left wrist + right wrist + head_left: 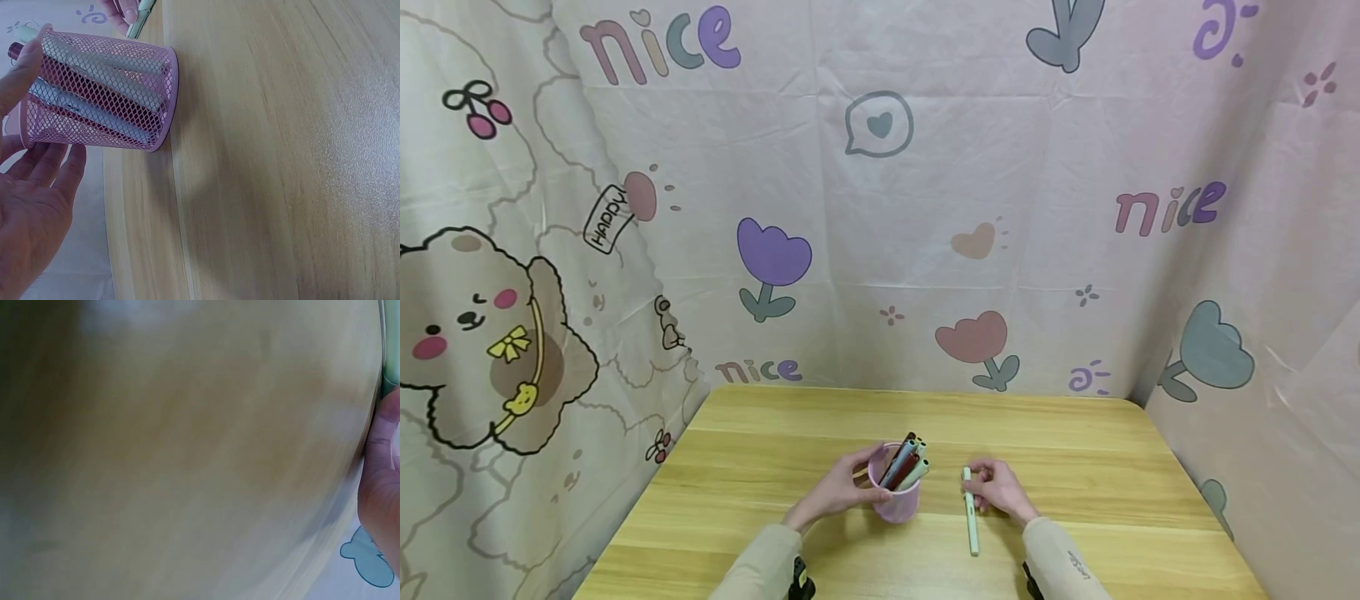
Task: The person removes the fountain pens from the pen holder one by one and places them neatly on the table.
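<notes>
Pink mesh in the left hand (838,487): grips the upright pen cup (897,507) near its rim, thumb to the front and fingers round the far side, with several pens (904,472) leaning inside and the wood-grain table (1090,454) beneath. With the right hand (1000,488), pinches a pale green pen (973,530) near its far end, to the right of the cup and apart from it, with the near end toward the table's near side.
</notes>
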A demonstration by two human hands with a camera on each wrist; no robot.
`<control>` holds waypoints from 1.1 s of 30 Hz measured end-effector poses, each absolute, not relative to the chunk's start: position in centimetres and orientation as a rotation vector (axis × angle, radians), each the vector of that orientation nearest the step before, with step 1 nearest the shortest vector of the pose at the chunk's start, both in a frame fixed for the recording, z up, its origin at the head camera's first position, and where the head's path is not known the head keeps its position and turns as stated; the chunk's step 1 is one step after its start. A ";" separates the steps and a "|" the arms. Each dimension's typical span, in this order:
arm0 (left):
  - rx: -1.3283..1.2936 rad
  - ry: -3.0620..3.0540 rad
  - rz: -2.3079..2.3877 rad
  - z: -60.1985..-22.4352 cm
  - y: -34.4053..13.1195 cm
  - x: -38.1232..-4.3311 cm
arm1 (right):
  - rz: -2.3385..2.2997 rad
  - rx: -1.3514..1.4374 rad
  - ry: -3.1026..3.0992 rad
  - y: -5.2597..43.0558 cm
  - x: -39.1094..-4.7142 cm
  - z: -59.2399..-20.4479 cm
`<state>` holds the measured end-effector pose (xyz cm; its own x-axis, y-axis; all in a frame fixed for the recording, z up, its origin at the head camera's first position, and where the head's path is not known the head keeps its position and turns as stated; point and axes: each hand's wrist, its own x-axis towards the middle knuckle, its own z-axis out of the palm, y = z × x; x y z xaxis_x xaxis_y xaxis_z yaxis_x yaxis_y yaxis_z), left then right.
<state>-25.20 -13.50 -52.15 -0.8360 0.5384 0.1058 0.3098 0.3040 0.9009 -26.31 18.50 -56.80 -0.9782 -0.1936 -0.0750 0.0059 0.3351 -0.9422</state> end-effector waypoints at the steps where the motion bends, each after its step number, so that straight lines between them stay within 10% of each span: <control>1: 0.778 2.353 1.551 -52.1 -13.5 -25.2 | -1.710 -0.172 2.417 18.5 -26.3 -56.7; 33: 0.791 2.386 1.521 -52.3 -13.6 -25.0 | -1.954 -0.359 2.365 16.3 -24.7 -52.9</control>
